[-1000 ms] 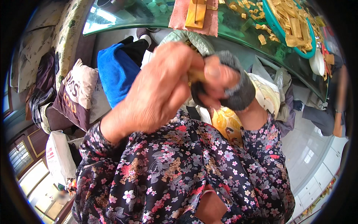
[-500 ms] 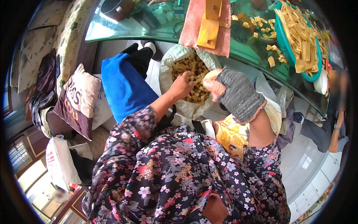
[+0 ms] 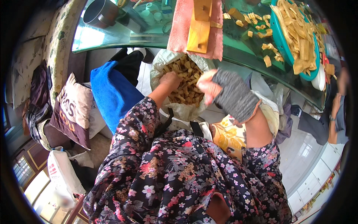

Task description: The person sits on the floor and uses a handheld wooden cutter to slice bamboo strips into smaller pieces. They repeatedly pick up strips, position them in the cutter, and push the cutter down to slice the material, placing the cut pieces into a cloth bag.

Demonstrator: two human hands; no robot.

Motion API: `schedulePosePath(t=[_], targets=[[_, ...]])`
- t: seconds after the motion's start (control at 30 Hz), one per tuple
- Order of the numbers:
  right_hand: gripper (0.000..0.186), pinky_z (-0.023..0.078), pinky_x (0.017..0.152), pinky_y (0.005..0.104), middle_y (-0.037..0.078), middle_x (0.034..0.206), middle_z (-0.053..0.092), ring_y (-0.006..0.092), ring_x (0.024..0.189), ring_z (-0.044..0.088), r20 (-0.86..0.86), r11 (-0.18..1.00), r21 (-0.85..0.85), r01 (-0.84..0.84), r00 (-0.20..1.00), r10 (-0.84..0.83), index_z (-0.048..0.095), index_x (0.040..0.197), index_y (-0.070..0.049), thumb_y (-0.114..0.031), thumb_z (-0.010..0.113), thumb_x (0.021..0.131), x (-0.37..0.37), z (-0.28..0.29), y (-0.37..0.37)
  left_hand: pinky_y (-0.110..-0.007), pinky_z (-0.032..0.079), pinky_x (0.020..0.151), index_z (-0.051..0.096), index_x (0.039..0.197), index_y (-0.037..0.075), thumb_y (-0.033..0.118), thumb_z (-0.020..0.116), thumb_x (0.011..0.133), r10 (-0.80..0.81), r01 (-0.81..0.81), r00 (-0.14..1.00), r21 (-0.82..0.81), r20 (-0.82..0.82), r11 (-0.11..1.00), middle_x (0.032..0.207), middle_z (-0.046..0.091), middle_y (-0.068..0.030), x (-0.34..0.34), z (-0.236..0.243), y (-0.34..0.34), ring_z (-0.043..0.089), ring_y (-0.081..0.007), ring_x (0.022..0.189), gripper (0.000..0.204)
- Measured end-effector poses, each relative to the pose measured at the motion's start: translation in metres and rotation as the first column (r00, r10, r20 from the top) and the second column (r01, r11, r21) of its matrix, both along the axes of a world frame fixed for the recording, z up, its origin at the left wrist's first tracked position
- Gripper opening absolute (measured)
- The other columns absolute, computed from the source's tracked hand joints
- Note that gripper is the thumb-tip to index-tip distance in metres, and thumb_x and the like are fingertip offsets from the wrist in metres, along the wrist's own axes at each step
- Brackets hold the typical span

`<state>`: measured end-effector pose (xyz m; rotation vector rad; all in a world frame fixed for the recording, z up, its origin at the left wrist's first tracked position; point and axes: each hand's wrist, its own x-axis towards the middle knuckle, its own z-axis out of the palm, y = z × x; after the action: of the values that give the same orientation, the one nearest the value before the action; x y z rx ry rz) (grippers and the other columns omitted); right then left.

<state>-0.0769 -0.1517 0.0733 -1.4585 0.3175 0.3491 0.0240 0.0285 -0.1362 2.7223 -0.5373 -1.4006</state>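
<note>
A whitish woven sack [image 3: 156, 61] stands open before me, holding many small yellow-brown dried pieces [image 3: 188, 80]. Into its left side reaches my left hand [image 3: 170, 81], bare, fingers curled down among the pieces. What those fingers grip, if anything, is hidden. My right hand [image 3: 210, 85] wears a grey knitted cuff [image 3: 235, 95] over palm and wrist. It hovers by the sack's right rim with its fingers bent inward and slightly blurred; I cannot make out anything in them.
Beyond the sack is a glass table [image 3: 238, 46] bearing a wooden slicing board [image 3: 199, 31] on a pink towel [image 3: 177, 33]. A teal basket [image 3: 278, 37] of long dried strips stands right, near loose cut pieces [image 3: 267, 61]. Blue cloth [image 3: 108, 93] and a cushion [image 3: 72, 112] lie left; another person's arm [image 3: 333, 115] shows far right.
My left hand has moved left and deeper among the pieces in the sack. My right hand stays near the right rim. The whole view has shifted slightly.
</note>
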Motion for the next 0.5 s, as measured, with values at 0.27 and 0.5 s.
schedulePosePath(t=[0.27, 0.5], targets=[[0.026, 0.045, 0.056, 0.0228, 0.004, 0.065, 0.061, 0.0101, 0.061, 0.059, 0.079, 0.99, 0.005, 0.139, 0.987, -0.139, 0.062, 0.086, 0.002, -0.024, 0.057, 0.088, 0.007, -0.017, -0.017, -0.042, 0.046, 0.063, 0.061, 0.077, -0.003, 0.032, 0.053, 0.089, 0.273, -0.165, 0.951, -0.509, 0.143, 0.845, 0.065, 0.061, -0.0183, -0.008, 0.123, 0.036, 0.062, -0.0319, 0.065, 0.038], [0.022, 0.048, 0.06, 0.0233, 0.005, 0.07, 0.062, 0.0119, 0.062, 0.06, -0.034, 0.992, 0.09, 0.093, 0.995, -0.09, 0.062, 0.089, 0.002, -0.02, 0.06, 0.085, 0.022, -0.04, -0.014, -0.022, 0.039, 0.053, 0.052, 0.063, 0.002, 0.011, 0.052, 0.088, 0.495, -0.286, 0.867, -0.871, -0.057, 0.4, 0.06, 0.051, 0.0011, -0.016, 0.223, 0.046, 0.048, -0.0057, 0.056, 0.026]])
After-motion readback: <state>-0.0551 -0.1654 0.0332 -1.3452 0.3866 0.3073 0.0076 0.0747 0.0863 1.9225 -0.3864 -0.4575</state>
